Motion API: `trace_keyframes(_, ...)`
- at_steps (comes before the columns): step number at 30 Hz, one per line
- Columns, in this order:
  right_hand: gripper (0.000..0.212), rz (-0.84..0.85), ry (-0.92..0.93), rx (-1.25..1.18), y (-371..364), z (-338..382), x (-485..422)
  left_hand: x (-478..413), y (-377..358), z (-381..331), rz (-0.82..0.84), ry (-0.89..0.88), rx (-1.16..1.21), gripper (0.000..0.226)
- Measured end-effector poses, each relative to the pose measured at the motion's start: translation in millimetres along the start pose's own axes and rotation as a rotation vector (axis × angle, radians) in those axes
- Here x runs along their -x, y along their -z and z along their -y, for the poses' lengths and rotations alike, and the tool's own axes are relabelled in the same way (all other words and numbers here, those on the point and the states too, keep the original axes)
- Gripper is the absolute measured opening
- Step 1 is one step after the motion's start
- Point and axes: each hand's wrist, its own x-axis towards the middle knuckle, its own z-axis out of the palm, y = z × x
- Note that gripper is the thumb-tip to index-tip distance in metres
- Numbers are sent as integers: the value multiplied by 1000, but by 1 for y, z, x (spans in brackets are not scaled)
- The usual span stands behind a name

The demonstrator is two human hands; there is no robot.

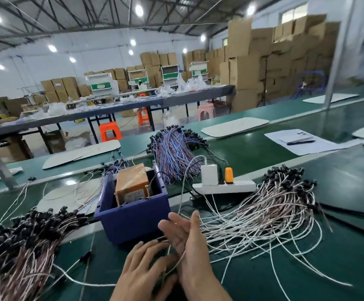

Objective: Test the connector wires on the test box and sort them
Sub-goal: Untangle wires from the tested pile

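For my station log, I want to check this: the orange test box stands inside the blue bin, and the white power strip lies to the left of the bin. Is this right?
Not quite. The head view shows the white power strip lying to the right of the blue bin, not to the left. The orange test box does stand inside the bin.

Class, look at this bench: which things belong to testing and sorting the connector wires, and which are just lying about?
Job: test box, blue bin holding it, white wire pile, pinkish wire pile, blue-purple wire bundle, power strip.
Lying about: papers, pen, white boards, orange stool, cardboard boxes.
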Motion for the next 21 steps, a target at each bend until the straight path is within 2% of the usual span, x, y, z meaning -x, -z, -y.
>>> trace_keyframes(4,60,-92,-82,-302,4,0,-14,-8,-2,-1,-70,-14,-12,26)
trace_keyframes(7,52,-91,-50,-464,14,8,-20,-5,-3,5,-123,-5,-19,58)
trace_keyframes(10,50,-113,13,-523,29,21,-27,-2,-1,5,-73,40,18,60)
trace_keyframes(12,50,-143,42,-510,38,30,-29,-4,0,7,-6,51,23,50)
trace_keyframes(14,51,-176,88,-427,44,43,-26,-11,4,7,41,61,54,39)
trace_keyframes(15,51,-200,146,-351,45,48,-24,-18,6,6,33,69,86,43)
trace_keyframes(18,52,-396,454,-1,43,49,-15,-52,12,-7,-61,41,105,49)
trace_keyframes(20,56,-551,673,294,41,45,-9,-83,13,-20,-102,85,158,38)
trace_keyframes(21,57,-576,755,394,41,41,-8,-98,10,-28,-114,119,189,32)
